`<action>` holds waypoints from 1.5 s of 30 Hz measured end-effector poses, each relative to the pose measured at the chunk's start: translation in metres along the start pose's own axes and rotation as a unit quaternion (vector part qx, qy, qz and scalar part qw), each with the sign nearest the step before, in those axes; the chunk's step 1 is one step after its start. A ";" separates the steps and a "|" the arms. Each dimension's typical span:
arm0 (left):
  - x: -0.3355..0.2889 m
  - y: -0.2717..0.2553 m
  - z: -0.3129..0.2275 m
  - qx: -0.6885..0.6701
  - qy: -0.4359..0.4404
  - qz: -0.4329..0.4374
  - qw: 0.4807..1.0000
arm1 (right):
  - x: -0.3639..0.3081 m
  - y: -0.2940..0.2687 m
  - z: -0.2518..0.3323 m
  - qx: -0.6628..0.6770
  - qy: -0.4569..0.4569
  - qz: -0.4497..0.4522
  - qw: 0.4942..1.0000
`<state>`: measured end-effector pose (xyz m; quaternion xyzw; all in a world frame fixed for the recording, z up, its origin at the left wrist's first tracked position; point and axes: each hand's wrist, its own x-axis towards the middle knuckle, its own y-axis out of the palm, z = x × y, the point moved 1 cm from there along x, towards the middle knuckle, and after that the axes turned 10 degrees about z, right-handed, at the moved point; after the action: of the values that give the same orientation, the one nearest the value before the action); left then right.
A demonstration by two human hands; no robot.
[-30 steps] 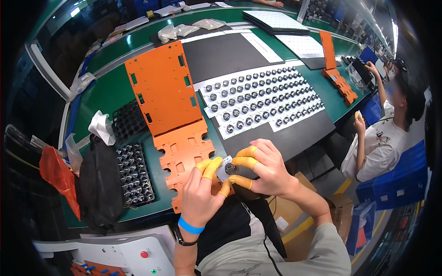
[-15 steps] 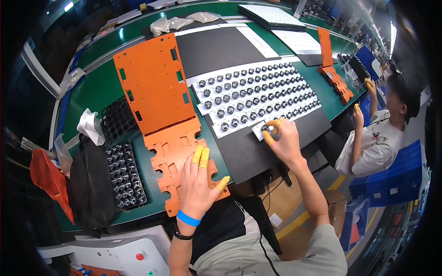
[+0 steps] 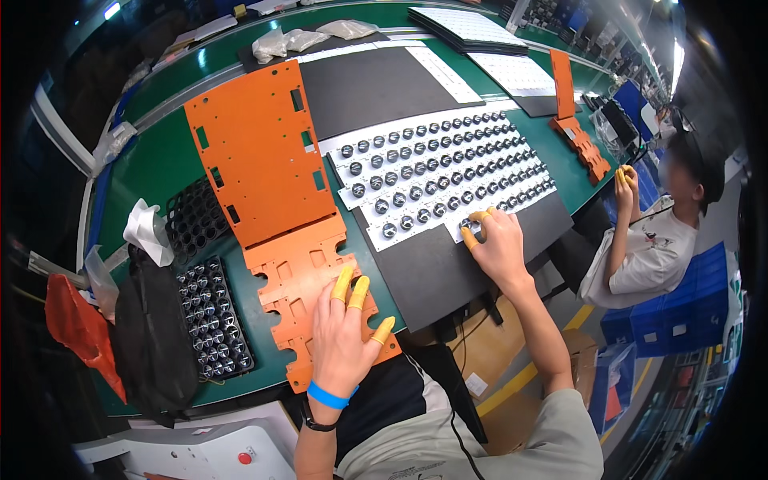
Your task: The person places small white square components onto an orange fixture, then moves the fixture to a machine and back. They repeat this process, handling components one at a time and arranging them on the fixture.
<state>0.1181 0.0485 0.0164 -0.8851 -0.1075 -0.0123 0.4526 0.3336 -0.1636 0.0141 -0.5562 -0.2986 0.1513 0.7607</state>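
Here your right hand (image 3: 502, 250), the nearer, nearly closed, pinches a small round black component (image 3: 466, 226) left of its palm, at the flat white board's (image 3: 415, 229) near edge; your spread left hand (image 3: 340, 340) looks empty.

a pale metal frame (image 3: 58, 126) stands off the left edge of the green work surface (image 3: 144, 184); beyond the right edge, blue crates (image 3: 664, 312) sit near a yellow floor stripe (image 3: 507, 392) and a white light (image 3: 678, 60) glows
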 end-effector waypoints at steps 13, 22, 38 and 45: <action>0.001 -0.003 0.000 -0.021 -0.006 0.017 1.000 | 0.004 -0.007 -0.002 -0.014 0.007 0.045 0.999; 0.003 -0.008 -0.001 -0.039 -0.015 0.043 0.998 | 0.058 -0.008 -0.011 0.050 -0.040 -0.044 0.997; 0.007 -0.019 -0.007 -0.081 -0.028 0.106 0.991 | 0.369 0.106 -0.169 -0.009 0.255 0.033 0.966; 0.011 -0.031 -0.006 -0.099 -0.062 0.208 0.971 | 0.404 0.138 -0.199 0.010 0.261 0.086 0.962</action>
<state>0.1233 0.0630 0.0463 -0.9276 0.0530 0.1262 0.3477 0.7855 -0.0404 -0.0398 -0.5926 -0.0395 0.0686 0.8016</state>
